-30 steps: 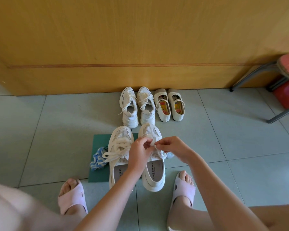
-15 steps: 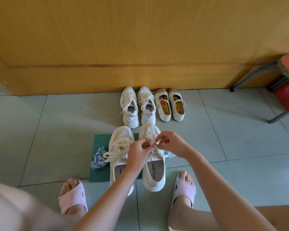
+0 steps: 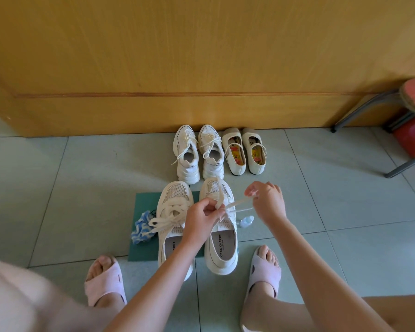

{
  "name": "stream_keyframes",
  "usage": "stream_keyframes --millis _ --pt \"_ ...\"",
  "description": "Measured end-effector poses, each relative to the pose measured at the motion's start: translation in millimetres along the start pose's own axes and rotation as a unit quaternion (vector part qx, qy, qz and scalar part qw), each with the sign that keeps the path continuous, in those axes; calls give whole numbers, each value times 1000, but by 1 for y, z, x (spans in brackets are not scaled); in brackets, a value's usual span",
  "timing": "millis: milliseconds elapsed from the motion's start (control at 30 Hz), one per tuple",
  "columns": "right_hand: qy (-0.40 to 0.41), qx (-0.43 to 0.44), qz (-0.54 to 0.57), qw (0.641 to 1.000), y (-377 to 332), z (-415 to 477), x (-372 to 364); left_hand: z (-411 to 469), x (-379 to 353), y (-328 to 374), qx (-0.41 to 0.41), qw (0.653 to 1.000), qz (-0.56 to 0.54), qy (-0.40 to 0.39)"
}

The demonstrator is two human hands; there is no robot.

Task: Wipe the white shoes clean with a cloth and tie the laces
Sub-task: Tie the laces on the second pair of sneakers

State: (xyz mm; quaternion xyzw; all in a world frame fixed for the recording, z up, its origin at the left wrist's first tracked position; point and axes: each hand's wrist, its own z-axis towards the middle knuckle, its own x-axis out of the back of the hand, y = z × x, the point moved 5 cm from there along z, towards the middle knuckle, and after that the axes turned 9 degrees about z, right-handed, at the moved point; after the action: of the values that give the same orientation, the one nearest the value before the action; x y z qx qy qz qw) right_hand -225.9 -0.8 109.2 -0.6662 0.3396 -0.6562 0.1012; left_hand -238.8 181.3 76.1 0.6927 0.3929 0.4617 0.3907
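Left hand (image 3: 203, 218) pinched lace loop over right shoe (image 3: 222, 226), anchoring knot; right hand (image 3: 266, 200) gripped lace (image 3: 240, 202) end, drawn sideways for tension. Left shoe (image 3: 173, 221) bow tied.

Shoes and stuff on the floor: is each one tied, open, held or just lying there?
Left shoe: laces tied in a bow.
Right shoe: laces not yet tied.
Lace: pulled taut between both hands.
Left hand: pinching the lace.
Right hand: pulling the lace.
Blue cloth: lying on the mat.
Small bottle: lying down.
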Motion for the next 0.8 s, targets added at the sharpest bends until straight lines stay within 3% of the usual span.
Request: stream_keyframes --millis 67,200,233,333,467,667,800 --pt "6 3 23 1000 -1 2 2 0 -1 0 10 1000 -18 -5" --pt "-237 92 39 966 -21 -8 -25 0 -2 1 24 999 -38 -13" --pt "-262 91 55 959 -25 -11 -28 0 -2 1 26 999 -41 -15" --pt "-241 100 43 964 -26 -9 -28 0 -2 3 29 998 -47 -19" --pt "-299 58 127 944 -23 -9 -23 -2 0 3 29 999 -44 -12" --pt "-250 36 91 963 -16 -10 -27 -3 8 2 17 998 45 48" --pt "-197 10 -13 980 10 -12 -22 -12 20 -3 51 992 65 95"
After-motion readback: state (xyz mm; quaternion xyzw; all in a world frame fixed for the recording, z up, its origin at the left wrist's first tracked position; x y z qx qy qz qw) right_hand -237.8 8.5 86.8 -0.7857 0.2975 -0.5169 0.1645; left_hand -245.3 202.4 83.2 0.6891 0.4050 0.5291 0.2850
